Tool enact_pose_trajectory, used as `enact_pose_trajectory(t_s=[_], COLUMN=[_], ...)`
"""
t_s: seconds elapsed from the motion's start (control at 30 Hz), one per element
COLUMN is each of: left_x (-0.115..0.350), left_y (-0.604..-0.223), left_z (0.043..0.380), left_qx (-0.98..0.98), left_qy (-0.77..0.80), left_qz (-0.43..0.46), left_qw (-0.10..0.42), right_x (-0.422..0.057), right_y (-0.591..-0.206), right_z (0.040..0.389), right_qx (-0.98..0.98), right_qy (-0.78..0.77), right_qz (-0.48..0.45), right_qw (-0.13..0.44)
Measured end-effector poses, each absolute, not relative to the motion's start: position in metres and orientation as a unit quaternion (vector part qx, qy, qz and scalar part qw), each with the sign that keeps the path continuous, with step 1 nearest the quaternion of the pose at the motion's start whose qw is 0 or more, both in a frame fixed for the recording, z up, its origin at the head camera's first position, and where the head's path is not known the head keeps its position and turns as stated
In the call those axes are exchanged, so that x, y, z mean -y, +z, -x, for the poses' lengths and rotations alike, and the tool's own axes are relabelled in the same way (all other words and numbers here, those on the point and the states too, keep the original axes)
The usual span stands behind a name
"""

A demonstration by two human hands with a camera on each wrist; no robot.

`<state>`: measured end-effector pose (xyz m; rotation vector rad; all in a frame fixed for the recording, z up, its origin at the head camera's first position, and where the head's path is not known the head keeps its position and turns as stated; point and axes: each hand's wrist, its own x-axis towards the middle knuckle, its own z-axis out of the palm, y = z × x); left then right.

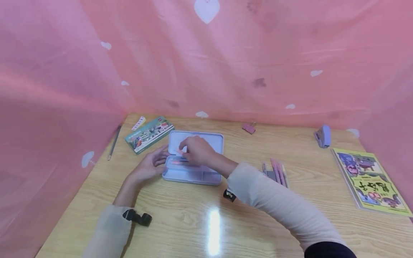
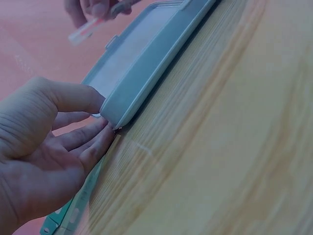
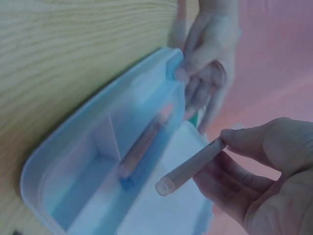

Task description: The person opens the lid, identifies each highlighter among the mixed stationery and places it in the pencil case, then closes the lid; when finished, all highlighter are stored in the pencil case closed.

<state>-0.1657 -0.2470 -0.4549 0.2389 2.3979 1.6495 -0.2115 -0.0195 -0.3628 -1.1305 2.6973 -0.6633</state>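
Note:
A pale blue pencil case lies on the table with its lid raised at the far side. My left hand grips the case's left end, thumb over the rim and fingers against the outside. Above the case, my right hand pinches a slim marker between thumb and fingers; its clear-looking end points away from the palm in the right wrist view. Another marker lies inside the long compartment, beside a divider. From the head, my right hand covers part of the case.
A green illustrated box, a small label strip and a pencil lie left. Several pens lie right of the case, partly behind my right sleeve. Farther off are a pink binder clip, a purple stapler and a book.

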Motion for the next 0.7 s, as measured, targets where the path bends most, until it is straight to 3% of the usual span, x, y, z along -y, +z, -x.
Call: enact_pose_trajectory(t_s=[0.37, 0.7], left_x=[0.245, 0.246], left_y=[-0.453, -0.456], left_z=[0.167, 0.169], left_qx=[-0.803, -0.812], left_qy=[0.578, 0.567], left_qz=[-0.098, -0.083], left_qw=[0.109, 0.114], right_x=[0.048, 0.058], right_y=[-0.405, -0.416], right_z=[0.21, 0.206], right_qx=[-0.913, -0.915], right_qy=[-0.146, -0.107], right_qz=[0.369, 0.38], right_qw=[0.093, 0.09])
